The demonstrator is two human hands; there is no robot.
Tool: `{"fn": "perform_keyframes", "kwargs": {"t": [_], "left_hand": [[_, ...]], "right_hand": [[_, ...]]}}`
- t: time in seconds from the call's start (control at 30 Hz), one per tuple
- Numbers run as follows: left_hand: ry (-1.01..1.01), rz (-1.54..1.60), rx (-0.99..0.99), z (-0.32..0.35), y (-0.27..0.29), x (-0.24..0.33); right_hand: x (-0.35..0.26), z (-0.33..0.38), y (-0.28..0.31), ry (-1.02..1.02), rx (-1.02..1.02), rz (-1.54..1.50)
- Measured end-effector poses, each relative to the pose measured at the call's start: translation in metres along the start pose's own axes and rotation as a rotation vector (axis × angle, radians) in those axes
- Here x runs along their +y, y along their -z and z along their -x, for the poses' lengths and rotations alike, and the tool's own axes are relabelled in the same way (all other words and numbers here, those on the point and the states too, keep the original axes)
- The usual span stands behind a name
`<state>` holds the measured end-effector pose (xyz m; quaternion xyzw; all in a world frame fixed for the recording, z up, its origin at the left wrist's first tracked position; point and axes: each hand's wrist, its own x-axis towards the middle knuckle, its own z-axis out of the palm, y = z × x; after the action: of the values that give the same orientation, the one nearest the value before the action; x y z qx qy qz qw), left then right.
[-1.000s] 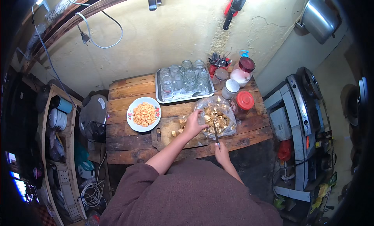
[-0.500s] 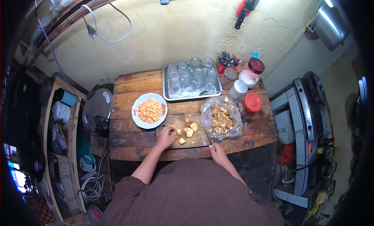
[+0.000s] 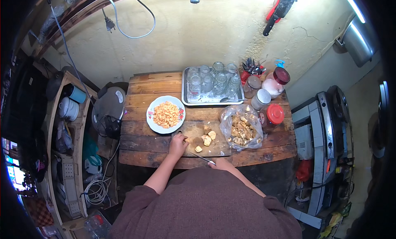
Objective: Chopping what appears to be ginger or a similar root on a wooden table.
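Note:
My left hand (image 3: pixel 178 145) is at the left part of a wooden cutting board (image 3: pixel 222 147), its fingers closed on a small yellow food chunk that they partly cover. My right hand (image 3: pixel 221 163) grips a knife (image 3: pixel 201 157) by its handle, the blade slanting left over the board's near edge. Several pale-yellow food chunks (image 3: pixel 206 140), some with brown skin, lie on the board right of my left hand. A white flowered plate (image 3: pixel 154 124) heaped with orange diced pieces (image 3: pixel 166 114) sits beyond it. To the right, a clear plastic bag (image 3: pixel 256 142) holds brownish peelings.
A metal tray (image 3: pixel 185 99) of upturned glass jars and a spoon stands at the back. Lidded jars (image 3: pixel 274 114) and a red cutlery holder (image 3: pixel 245 76) line the right side. A wooden shelf (image 3: pixel 53 127) is left; a stove (image 3: pixel 324 115) is right.
My right hand has moved left with the knife, from beside the bag to the board's near edge. My left hand has closed on a chunk. The whole view has shifted slightly.

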<state>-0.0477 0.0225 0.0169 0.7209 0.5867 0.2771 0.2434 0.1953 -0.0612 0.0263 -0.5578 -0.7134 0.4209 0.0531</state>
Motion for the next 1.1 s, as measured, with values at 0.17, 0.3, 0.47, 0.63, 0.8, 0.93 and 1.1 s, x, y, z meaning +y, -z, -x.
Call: {"fn": "perform_keyframes", "kwargs": {"t": [0.17, 0.3, 0.47, 0.63, 0.8, 0.93, 1.1], "left_hand": [[0.009, 0.059, 0.007, 0.007, 0.003, -0.01], [-0.073, 0.031, -0.008, 0.012, -0.007, -0.006], [-0.012, 0.133, -0.014, 0.02, -0.009, 0.01], [-0.063, 0.026, 0.168, 0.024, 0.009, 0.014], [-0.223, -0.069, 0.069, 0.029, 0.01, 0.011], [-0.27, -0.127, 0.048, 0.032, 0.007, 0.009], [-0.273, -0.194, 0.032, 0.035, 0.002, 0.005]], "right_hand": [[-0.013, -0.01, 0.008, -0.238, -0.046, 0.051], [-0.012, -0.012, 0.002, -0.262, 0.093, -0.002], [-0.029, -0.016, -0.009, -0.18, 0.132, -0.077], [-0.041, -0.021, -0.013, -0.139, 0.127, -0.086], [-0.044, -0.025, -0.023, -0.155, 0.149, -0.08], [-0.05, -0.025, -0.028, -0.197, 0.136, -0.064], [-0.055, -0.03, -0.036, -0.292, 0.101, -0.048]]}}
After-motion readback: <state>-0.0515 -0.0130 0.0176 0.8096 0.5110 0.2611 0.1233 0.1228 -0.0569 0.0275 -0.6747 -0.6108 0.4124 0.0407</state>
